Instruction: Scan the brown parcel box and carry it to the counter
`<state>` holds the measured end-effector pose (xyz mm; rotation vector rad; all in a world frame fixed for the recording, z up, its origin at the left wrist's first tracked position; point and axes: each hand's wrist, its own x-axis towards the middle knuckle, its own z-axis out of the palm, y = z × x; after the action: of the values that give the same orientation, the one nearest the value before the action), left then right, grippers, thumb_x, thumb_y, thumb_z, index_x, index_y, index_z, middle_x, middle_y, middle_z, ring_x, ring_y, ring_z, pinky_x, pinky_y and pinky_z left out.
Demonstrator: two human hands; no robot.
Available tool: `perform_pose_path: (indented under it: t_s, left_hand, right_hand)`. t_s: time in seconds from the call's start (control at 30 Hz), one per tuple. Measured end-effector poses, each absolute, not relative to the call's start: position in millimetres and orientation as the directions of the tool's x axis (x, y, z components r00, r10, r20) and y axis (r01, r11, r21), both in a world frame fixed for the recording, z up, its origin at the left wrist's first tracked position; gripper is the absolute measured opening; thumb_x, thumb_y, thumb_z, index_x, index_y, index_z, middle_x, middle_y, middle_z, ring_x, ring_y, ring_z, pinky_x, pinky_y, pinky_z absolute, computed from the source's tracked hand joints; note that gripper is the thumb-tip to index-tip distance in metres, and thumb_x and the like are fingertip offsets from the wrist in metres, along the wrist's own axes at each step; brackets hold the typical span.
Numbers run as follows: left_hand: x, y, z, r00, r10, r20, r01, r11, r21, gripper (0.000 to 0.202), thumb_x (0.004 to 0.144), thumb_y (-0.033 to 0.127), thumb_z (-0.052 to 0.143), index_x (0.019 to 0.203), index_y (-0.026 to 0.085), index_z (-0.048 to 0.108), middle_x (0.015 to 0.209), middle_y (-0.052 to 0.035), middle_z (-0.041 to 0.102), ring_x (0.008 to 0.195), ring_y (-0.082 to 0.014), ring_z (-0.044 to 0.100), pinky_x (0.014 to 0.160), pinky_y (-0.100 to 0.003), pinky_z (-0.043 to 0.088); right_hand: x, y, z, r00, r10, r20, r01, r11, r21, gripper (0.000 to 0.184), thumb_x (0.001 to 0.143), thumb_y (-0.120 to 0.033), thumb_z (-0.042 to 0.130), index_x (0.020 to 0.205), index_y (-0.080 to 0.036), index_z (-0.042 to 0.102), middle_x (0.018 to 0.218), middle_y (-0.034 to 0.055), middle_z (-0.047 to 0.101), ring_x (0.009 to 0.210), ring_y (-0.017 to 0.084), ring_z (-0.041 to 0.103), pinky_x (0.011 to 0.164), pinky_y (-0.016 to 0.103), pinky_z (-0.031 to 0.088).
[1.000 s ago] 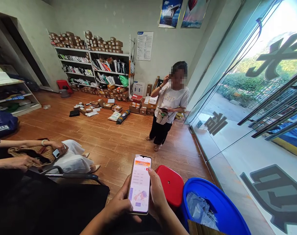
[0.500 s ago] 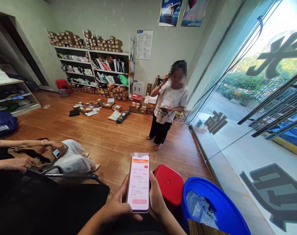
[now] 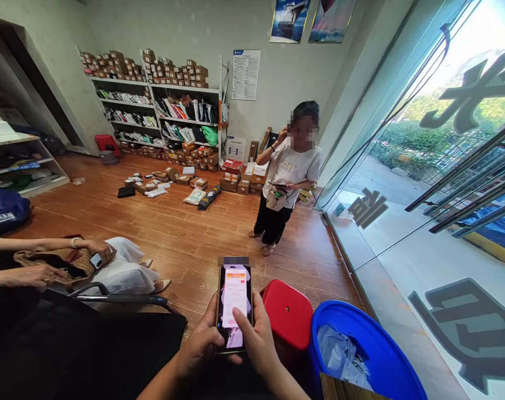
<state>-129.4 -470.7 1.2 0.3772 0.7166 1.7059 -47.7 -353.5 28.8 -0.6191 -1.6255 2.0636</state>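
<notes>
I hold a smartphone (image 3: 234,294) upright low in the middle of the view, its lit screen showing a pop-up window on a dark background. My left hand (image 3: 200,344) wraps round its left edge and back. My right hand (image 3: 258,339) grips the right edge, with the thumb lying across the lower screen. Just right of the phone stands a red plastic stool (image 3: 289,312).
A blue tub (image 3: 373,355) with plastic bags sits at bottom right beside a glass door (image 3: 444,183). A person in a white T-shirt (image 3: 289,178) stands ahead. A seated person's hands (image 3: 39,275) hold a woven bag at left. Parcels (image 3: 181,183) litter the floor before shelves (image 3: 160,105).
The phone screen has changed from a bright list page to a dimmed page with a pop-up. My right thumb has moved onto the screen. The phone has shifted slightly left.
</notes>
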Motion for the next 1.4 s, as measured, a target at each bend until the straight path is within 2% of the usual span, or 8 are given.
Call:
perform_pose_path:
  t_s: [0.2, 0.5, 0.63, 0.9, 1.07, 1.2, 1.3, 1.4]
  left_hand:
    - [-124, -462, -10, -0.381, 0.913, -0.146, -0.762, -0.220, 0.608, 0.109, 0.057, 0.012, 0.045, 0.143, 0.040, -0.016, 0.140, -0.0055, 0.046, 0.094, -0.0238, 0.061, 0.052, -0.024, 0.053]
    - [-126, -467, -9, -0.379, 0.923, -0.067, -0.772, -0.276, 0.573, 0.097, 0.063, 0.010, 0.044, 0.146, 0.040, 0.003, 0.126, -0.0053, 0.056, 0.084, -0.0202, 0.060, 0.060, -0.034, 0.058]
    - [-127, -471, 2, -0.347, 0.930, -0.122, -0.749, -0.196, 0.633, 0.095, 0.065, 0.008, 0.043, 0.146, 0.040, 0.005, 0.132, -0.0046, 0.051, 0.091, -0.0215, 0.060, 0.066, -0.035, 0.057]
    - [-127, -473, 5, -0.316, 0.938, -0.143, -0.726, -0.142, 0.673, 0.095, 0.064, 0.006, 0.043, 0.145, 0.042, 0.007, 0.132, -0.0031, 0.050, 0.091, -0.0207, 0.060, 0.069, -0.036, 0.056]
    - [-126, -470, -6, -0.320, 0.945, -0.070, -0.755, -0.209, 0.622, 0.090, 0.066, 0.007, 0.041, 0.145, 0.041, 0.015, 0.124, -0.0035, 0.056, 0.085, -0.0194, 0.060, 0.065, -0.035, 0.057]
    - [-125, -465, -26, -0.339, 0.941, 0.014, -0.786, -0.291, 0.546, 0.095, 0.064, 0.011, 0.045, 0.145, 0.044, 0.005, 0.120, -0.0040, 0.059, 0.081, -0.0191, 0.060, 0.059, -0.034, 0.058]
    - [-126, -466, -31, -0.331, 0.944, 0.019, -0.784, -0.286, 0.551, 0.098, 0.064, 0.012, 0.046, 0.144, 0.044, 0.000, 0.121, -0.0046, 0.059, 0.083, -0.0202, 0.061, 0.058, -0.033, 0.058]
    - [-126, -470, -20, -0.297, 0.955, -0.024, -0.768, -0.224, 0.600, 0.098, 0.065, 0.009, 0.044, 0.145, 0.043, -0.002, 0.127, -0.0045, 0.055, 0.089, -0.0207, 0.061, 0.063, -0.033, 0.058]
  right_hand:
    - [-49, -358, 29, -0.781, 0.624, -0.008, -0.033, -0.054, -0.998, 0.055, 0.076, -0.045, 0.066, 0.119, -0.017, 0.048, 0.108, 0.0095, 0.066, 0.096, 0.023, 0.063, 0.084, 0.035, 0.051]
    - [-51, -351, 23, -0.799, 0.601, -0.003, -0.169, -0.229, -0.959, 0.046, 0.081, -0.051, 0.056, 0.114, -0.019, 0.059, 0.109, 0.0072, 0.069, 0.097, 0.023, 0.064, 0.086, 0.035, 0.052]
    - [-50, -351, 23, -0.787, 0.617, -0.001, -0.146, -0.188, -0.971, 0.050, 0.076, -0.055, 0.061, 0.112, -0.019, 0.059, 0.109, 0.0080, 0.069, 0.099, 0.024, 0.063, 0.085, 0.034, 0.052]
    - [-50, -355, 27, -0.784, 0.621, -0.028, -0.053, -0.112, -0.992, 0.048, 0.075, -0.050, 0.064, 0.109, -0.016, 0.058, 0.089, 0.0065, 0.069, 0.076, 0.019, 0.063, 0.070, 0.031, 0.053]
    - [-48, -352, 27, -0.803, 0.594, -0.052, -0.080, -0.194, -0.978, 0.045, 0.076, -0.046, 0.063, 0.111, -0.017, 0.059, 0.101, 0.0087, 0.070, 0.088, 0.022, 0.064, 0.079, 0.033, 0.052]
    - [-45, -344, 18, -0.834, 0.538, -0.125, -0.092, -0.358, -0.929, 0.037, 0.070, -0.031, 0.065, 0.105, -0.019, 0.063, 0.099, 0.0062, 0.071, 0.091, 0.022, 0.063, 0.084, 0.035, 0.049]
    - [-46, -338, 12, -0.857, 0.486, -0.172, -0.064, -0.431, -0.900, 0.044, 0.063, -0.021, 0.067, 0.107, -0.020, 0.064, 0.095, 0.0040, 0.071, 0.088, 0.021, 0.063, 0.082, 0.033, 0.049]
    - [-50, -336, 12, -0.857, 0.479, -0.193, -0.026, -0.413, -0.910, 0.034, 0.069, -0.036, 0.070, 0.097, -0.017, 0.067, 0.082, 0.0041, 0.070, 0.076, 0.019, 0.062, 0.072, 0.031, 0.049]
